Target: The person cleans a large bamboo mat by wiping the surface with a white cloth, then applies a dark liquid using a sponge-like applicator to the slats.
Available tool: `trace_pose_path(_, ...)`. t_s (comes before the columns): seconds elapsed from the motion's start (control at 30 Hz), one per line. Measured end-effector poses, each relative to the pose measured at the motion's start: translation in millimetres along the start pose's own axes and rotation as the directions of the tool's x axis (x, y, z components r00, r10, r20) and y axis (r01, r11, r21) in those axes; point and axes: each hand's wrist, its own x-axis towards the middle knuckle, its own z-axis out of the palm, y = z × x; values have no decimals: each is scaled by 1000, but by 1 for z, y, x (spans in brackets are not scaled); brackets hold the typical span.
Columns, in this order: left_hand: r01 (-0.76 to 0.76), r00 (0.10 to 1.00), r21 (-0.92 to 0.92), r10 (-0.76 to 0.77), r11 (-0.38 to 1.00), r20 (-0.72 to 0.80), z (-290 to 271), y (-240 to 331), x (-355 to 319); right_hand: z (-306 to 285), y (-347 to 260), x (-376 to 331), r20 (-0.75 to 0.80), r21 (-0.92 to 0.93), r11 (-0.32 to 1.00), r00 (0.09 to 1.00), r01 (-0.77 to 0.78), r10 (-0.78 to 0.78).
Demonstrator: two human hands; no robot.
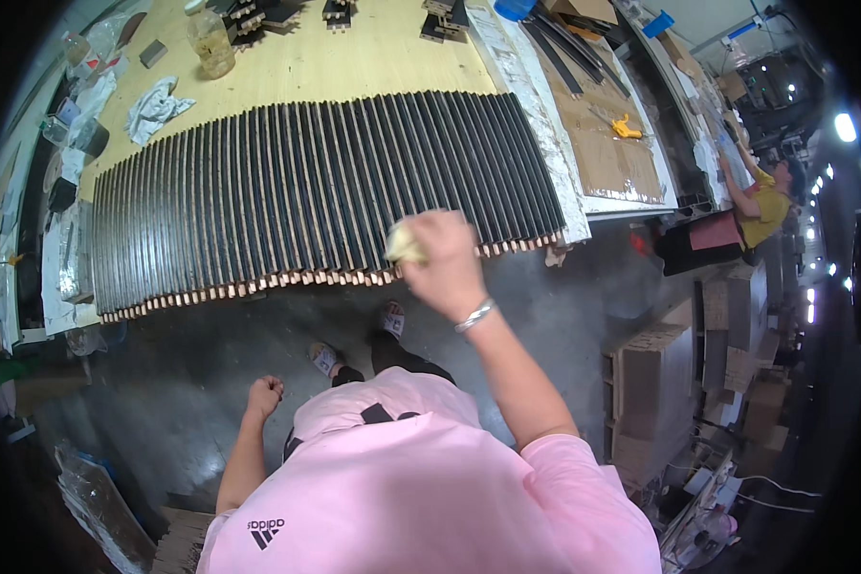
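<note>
My right hand (442, 256), slightly blurred, is closed on a crumpled pale yellow cloth (407, 245). It is over the near edge of a long row of dark strips (306, 187), right of the row's middle. The strips lie side by side on the table, with bare wood-coloured ends facing me. Whether the cloth touches them I cannot tell. My left hand (266, 395) hangs low beside my body in a loose fist, away from the table, with nothing visible in it.
Behind the strips, the pale wooden table (306, 67) bears a white rag (156, 109), a jar (210, 43) and stacks of dark pieces (249, 17). At right, a cardboard-covered bench (607, 158) holds a yellow-handled tool (626, 127). Beyond it a person in yellow (770, 215) works.
</note>
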Motion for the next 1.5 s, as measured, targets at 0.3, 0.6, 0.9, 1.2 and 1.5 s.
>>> trace_pose_path(0.3,-97,993,-183,84,978,-81,-8,25,15,-57,125,-3,-131,-371,860,937,-349,323)
trace_pose_path(0.6,-56,998,-118,53,991,-34,2,3,15,-31,91,40,23,-343,920,977,-191,212)
trace_pose_path(0.9,-37,998,-9,36,999,-58,3,14,11,7,-14,25,76,154,980,988,123,-136)
trace_pose_path(1.2,-99,990,-103,87,990,-111,10,18,16,-19,10,41,40,-87,995,998,55,-51)
trace_pose_path(1.5,-45,997,-83,39,996,-69,5,12,10,10,21,69,197,-61,993,976,103,-89)
